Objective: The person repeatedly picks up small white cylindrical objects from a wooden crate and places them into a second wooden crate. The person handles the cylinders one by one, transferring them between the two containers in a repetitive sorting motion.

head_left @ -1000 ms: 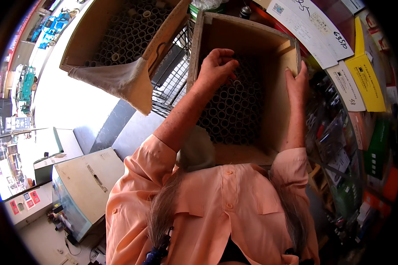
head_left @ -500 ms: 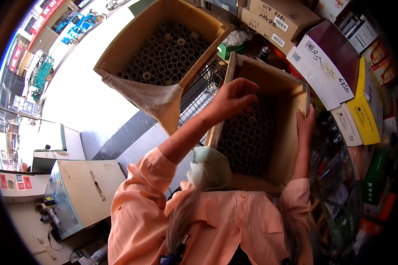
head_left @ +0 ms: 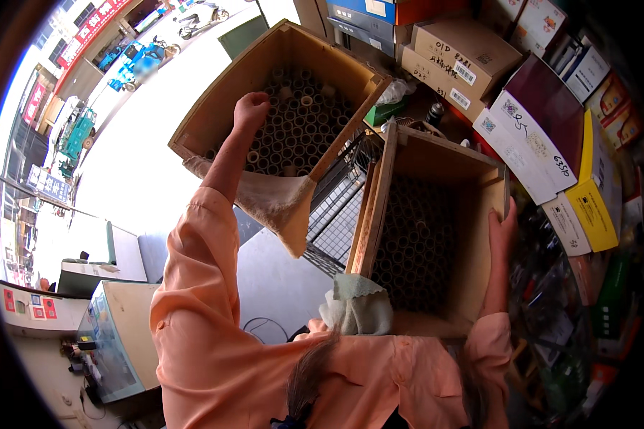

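Two wooden boxes hold many short, hollow brown tubes packed with their round ends up. Over the left wooden box (head_left: 215, 114), my left hand (head_left: 252, 112) hovers above the tubes (head_left: 300, 129) near the far left wall. Its fingers are curled together, and what they hold, if anything, is hidden. My right hand (head_left: 503, 227) grips the right wall of the nearer wooden box (head_left: 472, 257), thumb inside and fingers outside. Inside that box the tubes (head_left: 415, 243) sit in shadow, and one paler tube end stands out among them.
A beige cloth (head_left: 279, 204) hangs over the left box's near edge. A pale green cloth (head_left: 358, 300) lies at the nearer box's front left corner. Between the boxes is a black wire basket (head_left: 336, 207). Cardboard boxes (head_left: 465, 61) and white cartons (head_left: 526, 143) crowd the right.
My left hand has swung left and away from above the nearer box to above the left box. My right hand stays on the nearer box's wall. The whole view has shifted slightly.
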`<state>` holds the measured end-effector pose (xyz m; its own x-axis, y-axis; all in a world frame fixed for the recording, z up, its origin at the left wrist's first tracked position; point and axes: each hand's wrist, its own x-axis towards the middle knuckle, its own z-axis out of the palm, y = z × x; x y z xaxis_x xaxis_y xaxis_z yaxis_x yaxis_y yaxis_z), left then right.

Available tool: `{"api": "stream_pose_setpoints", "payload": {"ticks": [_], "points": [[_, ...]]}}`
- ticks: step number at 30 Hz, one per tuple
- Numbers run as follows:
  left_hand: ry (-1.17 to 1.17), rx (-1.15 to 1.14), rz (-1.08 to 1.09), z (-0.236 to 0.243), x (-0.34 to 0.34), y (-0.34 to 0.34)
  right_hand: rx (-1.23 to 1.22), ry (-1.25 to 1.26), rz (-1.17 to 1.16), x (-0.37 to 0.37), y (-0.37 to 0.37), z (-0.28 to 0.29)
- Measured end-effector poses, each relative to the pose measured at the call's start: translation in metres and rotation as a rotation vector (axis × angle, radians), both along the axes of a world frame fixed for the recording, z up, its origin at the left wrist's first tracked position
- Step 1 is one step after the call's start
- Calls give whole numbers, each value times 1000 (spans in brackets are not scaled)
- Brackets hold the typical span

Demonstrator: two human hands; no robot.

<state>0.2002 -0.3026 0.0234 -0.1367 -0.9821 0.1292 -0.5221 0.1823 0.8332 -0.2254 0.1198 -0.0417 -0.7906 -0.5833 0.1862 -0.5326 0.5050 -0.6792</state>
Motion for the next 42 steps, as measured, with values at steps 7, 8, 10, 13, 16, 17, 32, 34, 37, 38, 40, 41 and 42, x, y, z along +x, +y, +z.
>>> {"api": "stream_pose_setpoints", "payload": {"ticks": [7,8,10,13,16,17,32,34,37,38,40,41,42], "points": [[-217,-264,-63,-28,-30,-61,-45,80,-19,-9,2,-13],[-219,-232,-73,-32,-35,-71,-59,85,-17,-10,3,-14],[-258,-224,-85,-47,-38,-88,-41,65,-26,-2,-2,-8],[-349,-305,-106,-68,-39,-108,11,27,-48,5,-3,2],[-402,-364,-119,-81,-44,-118,6,42,-51,4,-3,2],[-405,-371,-107,-85,-45,-118,15,49,-57,4,-3,3],[-650,-598,-110,-73,-60,-71,66,71,-79,10,-5,9],[-735,-583,-104,-66,-60,-63,80,81,-83,10,-6,9],[-773,-485,-82,-56,-63,-56,89,77,-89,13,-8,14],[-745,-471,-81,-53,-64,-53,89,78,-89,14,-7,15],[-705,-464,-79,-55,-62,-56,92,85,-86,14,-8,15],[-692,-472,-82,-56,-61,-58,97,93,-87,13,-8,14],[-680,-476,-86,-59,-60,-60,104,99,-87,13,-7,13]]}}
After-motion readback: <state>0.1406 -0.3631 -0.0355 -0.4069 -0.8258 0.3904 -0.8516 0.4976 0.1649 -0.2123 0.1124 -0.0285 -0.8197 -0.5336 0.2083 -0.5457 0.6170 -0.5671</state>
